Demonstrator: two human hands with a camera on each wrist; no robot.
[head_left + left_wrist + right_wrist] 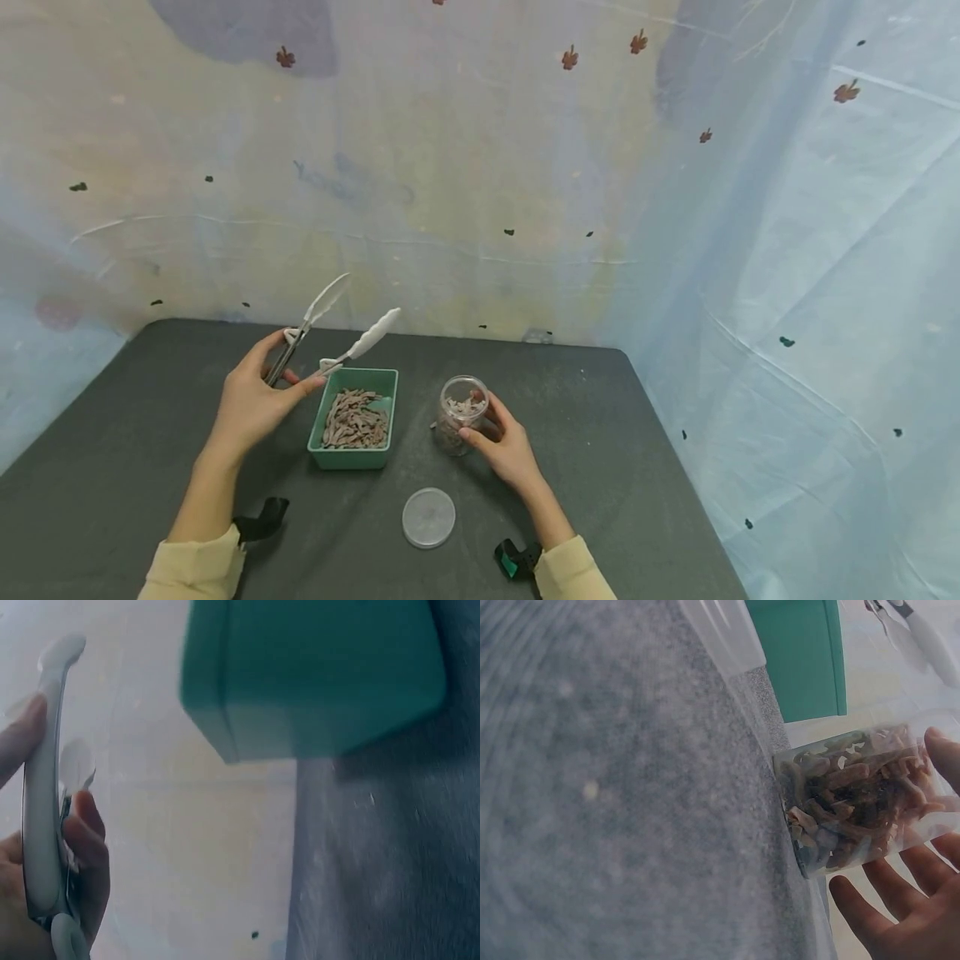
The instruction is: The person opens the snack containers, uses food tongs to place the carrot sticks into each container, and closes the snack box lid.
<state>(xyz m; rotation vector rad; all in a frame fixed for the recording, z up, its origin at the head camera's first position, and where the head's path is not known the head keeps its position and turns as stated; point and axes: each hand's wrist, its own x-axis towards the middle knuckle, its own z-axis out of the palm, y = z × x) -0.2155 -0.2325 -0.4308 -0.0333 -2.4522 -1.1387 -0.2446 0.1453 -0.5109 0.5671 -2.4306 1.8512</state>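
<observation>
My left hand (255, 398) grips a pair of metal tongs (41, 817) with white tips, held above the back left of the green tray (347, 459). The tongs' arms stand apart, and nothing shows between the tips. Brownish dried strips (352, 421) lie in the tray, with part of its green floor bare at the right. To the right of the tray, my right hand (507, 448) holds a transparent jar (862, 796), thumb on one side and fingers round the other. Similar strips fill much of the jar, and its mouth is uncovered.
A round translucent lid (428, 517) lies on the dark table (337, 550) in front of the jar and tray. Patterned sheeting (465, 167) hangs behind the table and along its right side. Black straps (517, 559) sit on both wrists.
</observation>
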